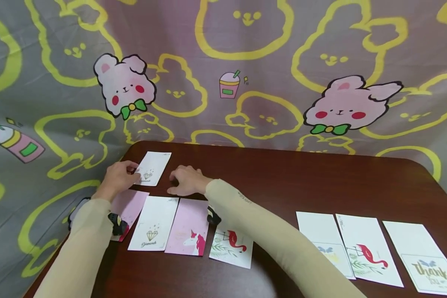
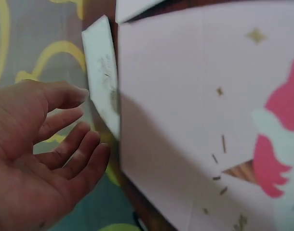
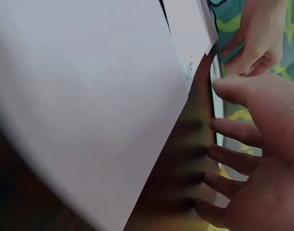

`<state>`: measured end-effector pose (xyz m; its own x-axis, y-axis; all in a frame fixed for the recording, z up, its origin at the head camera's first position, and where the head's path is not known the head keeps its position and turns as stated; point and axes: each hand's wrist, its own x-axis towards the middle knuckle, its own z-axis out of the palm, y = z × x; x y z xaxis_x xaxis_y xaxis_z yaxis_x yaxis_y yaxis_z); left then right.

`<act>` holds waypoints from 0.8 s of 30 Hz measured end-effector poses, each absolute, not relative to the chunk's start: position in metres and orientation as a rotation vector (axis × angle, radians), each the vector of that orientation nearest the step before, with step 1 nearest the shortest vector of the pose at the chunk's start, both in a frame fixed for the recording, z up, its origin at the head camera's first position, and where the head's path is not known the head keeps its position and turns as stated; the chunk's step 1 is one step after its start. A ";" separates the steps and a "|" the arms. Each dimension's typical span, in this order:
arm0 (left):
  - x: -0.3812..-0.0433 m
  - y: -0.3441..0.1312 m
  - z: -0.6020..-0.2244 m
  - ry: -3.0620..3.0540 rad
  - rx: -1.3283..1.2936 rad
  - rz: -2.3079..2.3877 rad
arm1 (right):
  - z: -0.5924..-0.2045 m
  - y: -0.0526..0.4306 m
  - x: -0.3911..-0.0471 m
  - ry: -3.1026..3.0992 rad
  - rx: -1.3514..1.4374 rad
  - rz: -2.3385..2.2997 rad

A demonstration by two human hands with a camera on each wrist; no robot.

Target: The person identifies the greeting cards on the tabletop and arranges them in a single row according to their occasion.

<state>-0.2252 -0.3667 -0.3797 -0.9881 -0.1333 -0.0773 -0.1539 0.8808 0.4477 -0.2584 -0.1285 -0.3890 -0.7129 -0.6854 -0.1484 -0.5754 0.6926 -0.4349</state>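
A white diamond card [image 1: 155, 163] lies flat near the table's far left. My left hand [image 1: 119, 178] is at its left edge, fingertips right by the card's lower left corner. In the left wrist view the thumb and loosely bent fingers stand apart beside the same card [image 2: 101, 67], with nothing between them. Just right of the card my right hand [image 1: 187, 181] hovers low over the table, palm down; the right wrist view shows its fingers [image 3: 233, 159] spread and holding nothing.
A nearer row has a pink card [image 1: 128, 203] partly under the left wrist, another diamond card [image 1: 154, 223], a pink unicorn card [image 1: 186, 223] and a flamingo card [image 1: 227, 248] partly behind the right sleeve. Further right lie a butterfly card [image 1: 314, 223], another flamingo card [image 1: 357, 227] and a thank-you card [image 1: 409, 236].
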 end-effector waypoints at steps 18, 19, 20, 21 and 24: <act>-0.161 -0.334 -0.367 2.908 -0.003 0.606 | -0.398 -0.120 -0.228 2.698 -1.049 -0.362; -0.160 -0.334 -0.368 2.893 -0.017 0.605 | -0.398 -0.120 -0.227 2.704 -1.047 -0.360; -0.160 -0.333 -0.369 2.878 -0.035 0.606 | -0.398 -0.120 -0.227 2.709 -1.045 -0.357; -0.160 -0.332 -0.370 2.866 -0.050 0.603 | -0.398 -0.121 -0.227 2.712 -1.044 -0.359; -0.159 -0.332 -0.371 2.853 -0.065 0.605 | -0.397 -0.120 -0.225 2.716 -1.047 -0.372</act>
<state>-0.1593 -0.3317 -0.3707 -0.9740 0.0031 -0.2266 -0.0891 0.9141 0.3955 -0.2250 -0.1205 -0.3972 -0.7268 -0.6794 -0.1006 -0.6274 0.7164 -0.3053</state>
